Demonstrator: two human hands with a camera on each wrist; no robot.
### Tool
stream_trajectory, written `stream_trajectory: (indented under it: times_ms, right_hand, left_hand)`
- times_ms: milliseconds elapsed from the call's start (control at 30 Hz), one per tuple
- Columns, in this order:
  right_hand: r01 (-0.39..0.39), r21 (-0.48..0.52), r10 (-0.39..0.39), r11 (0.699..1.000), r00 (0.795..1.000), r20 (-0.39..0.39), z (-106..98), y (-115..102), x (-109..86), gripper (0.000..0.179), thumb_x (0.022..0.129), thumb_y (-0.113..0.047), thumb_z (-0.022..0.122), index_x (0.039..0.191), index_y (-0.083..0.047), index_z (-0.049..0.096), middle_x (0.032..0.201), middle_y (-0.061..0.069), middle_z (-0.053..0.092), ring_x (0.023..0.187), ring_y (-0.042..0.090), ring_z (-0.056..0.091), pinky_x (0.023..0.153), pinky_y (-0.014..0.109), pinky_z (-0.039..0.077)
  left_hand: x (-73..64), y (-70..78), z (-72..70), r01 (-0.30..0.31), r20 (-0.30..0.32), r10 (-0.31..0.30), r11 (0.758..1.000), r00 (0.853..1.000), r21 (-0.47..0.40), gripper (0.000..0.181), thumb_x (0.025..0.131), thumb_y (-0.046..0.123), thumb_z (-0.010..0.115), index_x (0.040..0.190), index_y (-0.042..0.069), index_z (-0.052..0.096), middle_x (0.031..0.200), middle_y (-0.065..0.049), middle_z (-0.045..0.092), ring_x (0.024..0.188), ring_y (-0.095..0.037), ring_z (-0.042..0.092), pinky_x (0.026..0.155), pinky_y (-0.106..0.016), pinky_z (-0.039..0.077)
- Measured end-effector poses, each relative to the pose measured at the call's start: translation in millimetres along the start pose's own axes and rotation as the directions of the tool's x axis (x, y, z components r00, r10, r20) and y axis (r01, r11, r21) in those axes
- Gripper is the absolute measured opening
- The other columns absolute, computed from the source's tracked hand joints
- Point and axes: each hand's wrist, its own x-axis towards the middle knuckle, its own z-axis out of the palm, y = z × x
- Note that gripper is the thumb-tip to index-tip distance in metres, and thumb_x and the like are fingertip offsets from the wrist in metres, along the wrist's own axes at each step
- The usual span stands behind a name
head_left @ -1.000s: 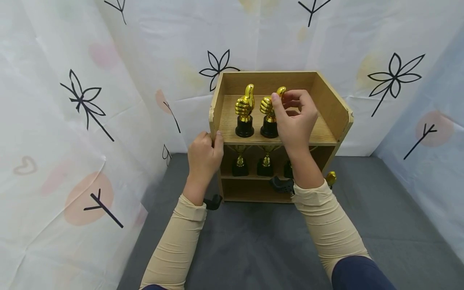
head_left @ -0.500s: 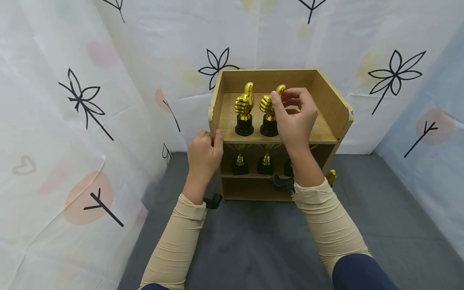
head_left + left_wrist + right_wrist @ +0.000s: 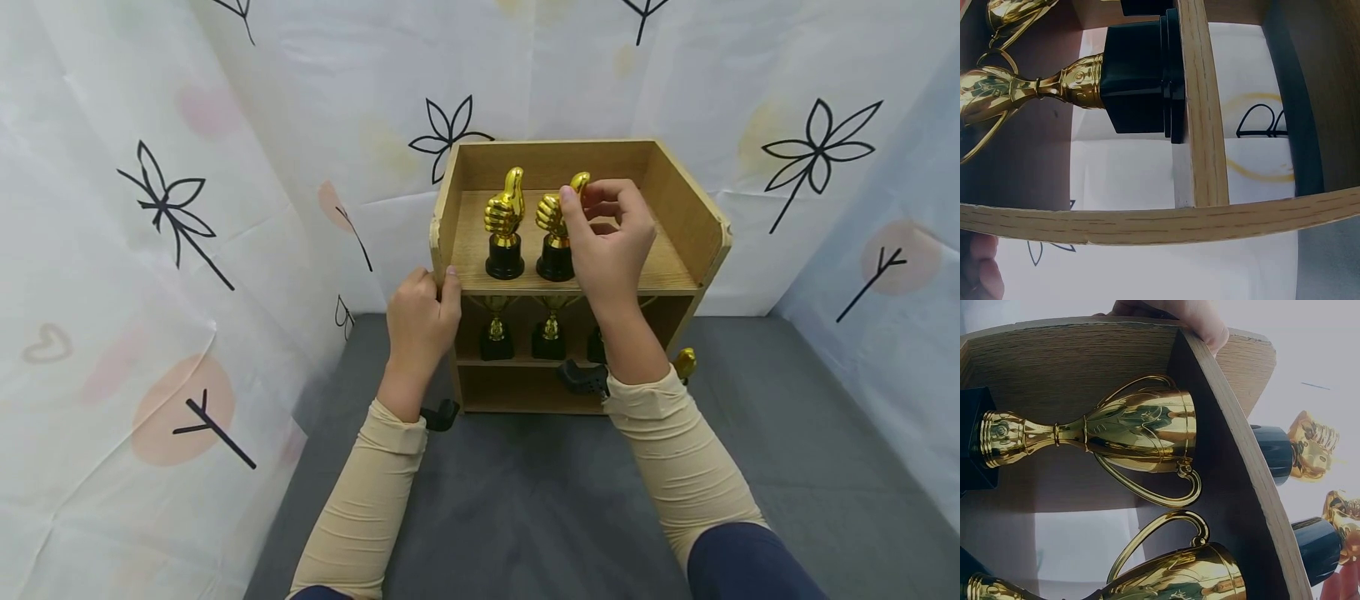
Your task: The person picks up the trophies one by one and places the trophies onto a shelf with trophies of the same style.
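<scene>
Two gold thumbs-up trophies on black round bases stand upright on the top board of a small wooden shelf (image 3: 692, 225). My right hand (image 3: 613, 242) pinches the right-hand thumbs-up trophy (image 3: 552, 250) between thumb and fingers, covering part of its right side. The other thumbs-up trophy (image 3: 505, 225) stands apart to its left. With my left hand (image 3: 422, 325) I grip the front of the shelf's left side panel, thumb on the inside. That hand's fingers (image 3: 986, 265) show at the lower left corner of the left wrist view.
Gold cup trophies (image 3: 1141, 431) with black bases stand in a row on the middle board. Below them is the bottom board (image 3: 525, 403). Another gold trophy (image 3: 686, 363) peeks out beside the shelf, behind my right forearm. The grey cloth (image 3: 510, 508) and patterned white sheets (image 3: 337, 83) surround everything.
The shelf, hands and trophies appear slightly higher in the head view. Both hands keep the same hold, and the trophies keep their places on the shelf.
</scene>
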Motion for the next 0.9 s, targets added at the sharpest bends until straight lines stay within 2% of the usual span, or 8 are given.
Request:
stream_trajectory:
  times_ms: [333,600,900]
  right_hand:
    - [-0.006,-0.004,0.006,1.000,1.000,0.005,-0.2,1.0,-0.2,0.028,0.092,-0.024,0.083,0.103,-0.001,0.071,0.097,-0.006,0.067,0.084,0.012,0.065,0.067,0.023,0.054]
    - [-0.011,-0.001,0.011,1.000,1.000,0.020,-0.5,1.9,-1.7,0.028,0.094,-0.025,0.082,0.105,-0.002,0.071,0.097,-0.010,0.066,0.084,0.013,0.065,0.067,0.022,0.053]
    - [-0.010,-0.001,0.010,1.000,0.999,0.033,-1.6,3.7,-4.5,0.027,0.095,-0.027,0.080,0.104,-0.003,0.071,0.097,-0.012,0.065,0.084,0.013,0.065,0.067,0.022,0.053]
  left_hand:
    - [-0.3,-1.0,0.7,-0.001,-0.002,0.001,1.000,1.000,0.004,0.058,0.110,0.029,0.047,0.058,0.006,0.055,0.066,-0.014,0.052,0.049,-0.027,0.044,0.046,-0.039,0.037]
    - [-0.6,-1.6,1.5,-0.002,-0.010,0.002,1.000,1.000,-0.005,0.059,0.111,0.030,0.045,0.056,0.009,0.049,0.064,-0.012,0.047,0.048,-0.025,0.039,0.045,-0.037,0.032]
    - [-1.1,-1.6,1.9,-0.001,-0.011,0.000,1.000,1.000,-0.007,0.059,0.111,0.030,0.045,0.055,0.010,0.049,0.064,-0.011,0.047,0.048,-0.024,0.039,0.046,-0.037,0.032]
